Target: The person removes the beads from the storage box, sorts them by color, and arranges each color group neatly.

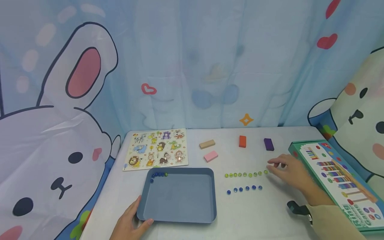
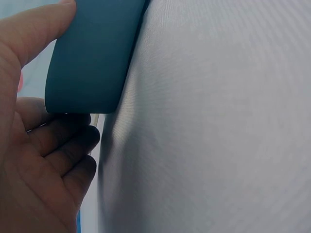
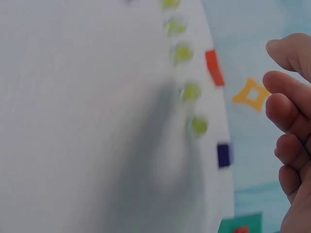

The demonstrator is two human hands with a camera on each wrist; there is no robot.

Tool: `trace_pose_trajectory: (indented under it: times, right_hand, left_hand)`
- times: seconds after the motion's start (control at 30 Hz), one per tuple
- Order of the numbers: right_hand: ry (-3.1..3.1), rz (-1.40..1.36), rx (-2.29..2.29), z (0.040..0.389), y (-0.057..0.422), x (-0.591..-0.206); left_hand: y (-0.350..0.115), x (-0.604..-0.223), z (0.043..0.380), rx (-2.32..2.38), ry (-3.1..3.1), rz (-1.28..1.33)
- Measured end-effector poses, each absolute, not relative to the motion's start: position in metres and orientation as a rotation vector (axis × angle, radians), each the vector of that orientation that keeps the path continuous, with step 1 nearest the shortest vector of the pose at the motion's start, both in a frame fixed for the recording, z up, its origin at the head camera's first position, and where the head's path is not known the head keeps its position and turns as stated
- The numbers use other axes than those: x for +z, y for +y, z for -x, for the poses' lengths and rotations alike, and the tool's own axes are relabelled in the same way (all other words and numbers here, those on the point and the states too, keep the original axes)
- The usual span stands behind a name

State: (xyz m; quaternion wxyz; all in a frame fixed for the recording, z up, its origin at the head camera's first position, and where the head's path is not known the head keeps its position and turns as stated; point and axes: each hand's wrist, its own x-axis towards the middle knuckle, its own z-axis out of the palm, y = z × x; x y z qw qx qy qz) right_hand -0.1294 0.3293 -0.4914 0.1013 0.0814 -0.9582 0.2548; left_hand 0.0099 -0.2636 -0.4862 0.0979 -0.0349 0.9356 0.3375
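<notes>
My left hand [image 1: 129, 222] holds the near left corner of a blue-grey tray [image 1: 180, 218], thumb at the front wall and fingers along the left side. The left wrist view shows the thumb and fingers around the tray's corner [image 2: 92, 73]. Inside the tray, several dark blue marbles [image 1: 158, 174] and one yellow-green marble [image 1: 166, 174] sit in the far left corner. My right hand [image 1: 286, 170] hovers at the right end of a row of yellow-green marbles [image 1: 245, 174], fingers loosely bent and nothing between them. Nearer me runs a row of blue marbles [image 1: 247, 188].
An animal puzzle board [image 1: 156, 148] lies behind the tray. Wooden blocks in tan [image 1: 207, 144], pink [image 1: 211, 156], red [image 1: 242, 141] and purple [image 1: 268, 144] lie farther back. A green-edged toy box [image 1: 339, 183] stands at the right, beside my right forearm. A printed curtain [image 1: 210, 66] hangs behind.
</notes>
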Motion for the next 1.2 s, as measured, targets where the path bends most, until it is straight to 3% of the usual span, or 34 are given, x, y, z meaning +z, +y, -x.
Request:
trace_pose_trajectory:
  times: [0.73, 1.2]
  right_hand:
    - [-2.684, -0.683, 0.931, 0.158, 0.152, -0.448]
    - [-2.729, -1.011, 0.937, 0.156, 0.051, -0.453]
  left_hand:
    - [-0.264, -0.492, -0.003, 0.976, 2.837, 0.062]
    - [-0.263, -0.492, -0.009, 1.007, 2.817, 0.083]
